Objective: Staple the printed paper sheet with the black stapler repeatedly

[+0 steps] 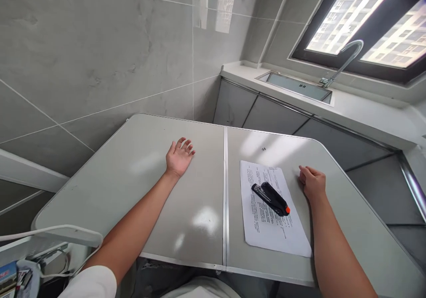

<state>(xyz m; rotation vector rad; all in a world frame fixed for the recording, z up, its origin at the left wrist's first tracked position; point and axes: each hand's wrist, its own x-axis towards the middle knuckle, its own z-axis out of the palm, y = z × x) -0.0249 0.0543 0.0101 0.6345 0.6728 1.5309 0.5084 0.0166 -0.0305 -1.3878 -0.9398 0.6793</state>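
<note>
Evidently at rest: a black stapler point(271, 199) lies across printed paper point(264, 236), with 2 hands off it

The black stapler sits on the upper middle of the printed paper, tilted across the lines of text, its orange tip point(288, 209) turned toward the person's right side. Lying there, it probably serves as a weight on the sheet, and that slant seems to leave it convenient to the right arm.

The printed paper lies flat on the right half of the surface point(193, 191), near the metal seam point(226, 200) but not across it, perhaps because the panel gives even support. Its near right corner comes up to the right forearm; whether they touch, I cannot tell.

Just beyond the sheet's far edge are a few tiny dark bits point(264, 149), too small to identify surely.

The right hand point(313, 182) rests beside the sheet, its fingers curled into a loose fist; nothing shows in it. The left hand point(179, 156) lies across the seam on the other half, palm up, its fingers open, slightly bent and empty. With 2 forearms spread around the sheet, the posture looks like resting rather than handling.

Farther out, a sink point(299, 86) with a curved faucet point(353, 49) stands under the window, set apart from the surface, and grey tiles point(100, 49) cover the wall opposite.
</note>
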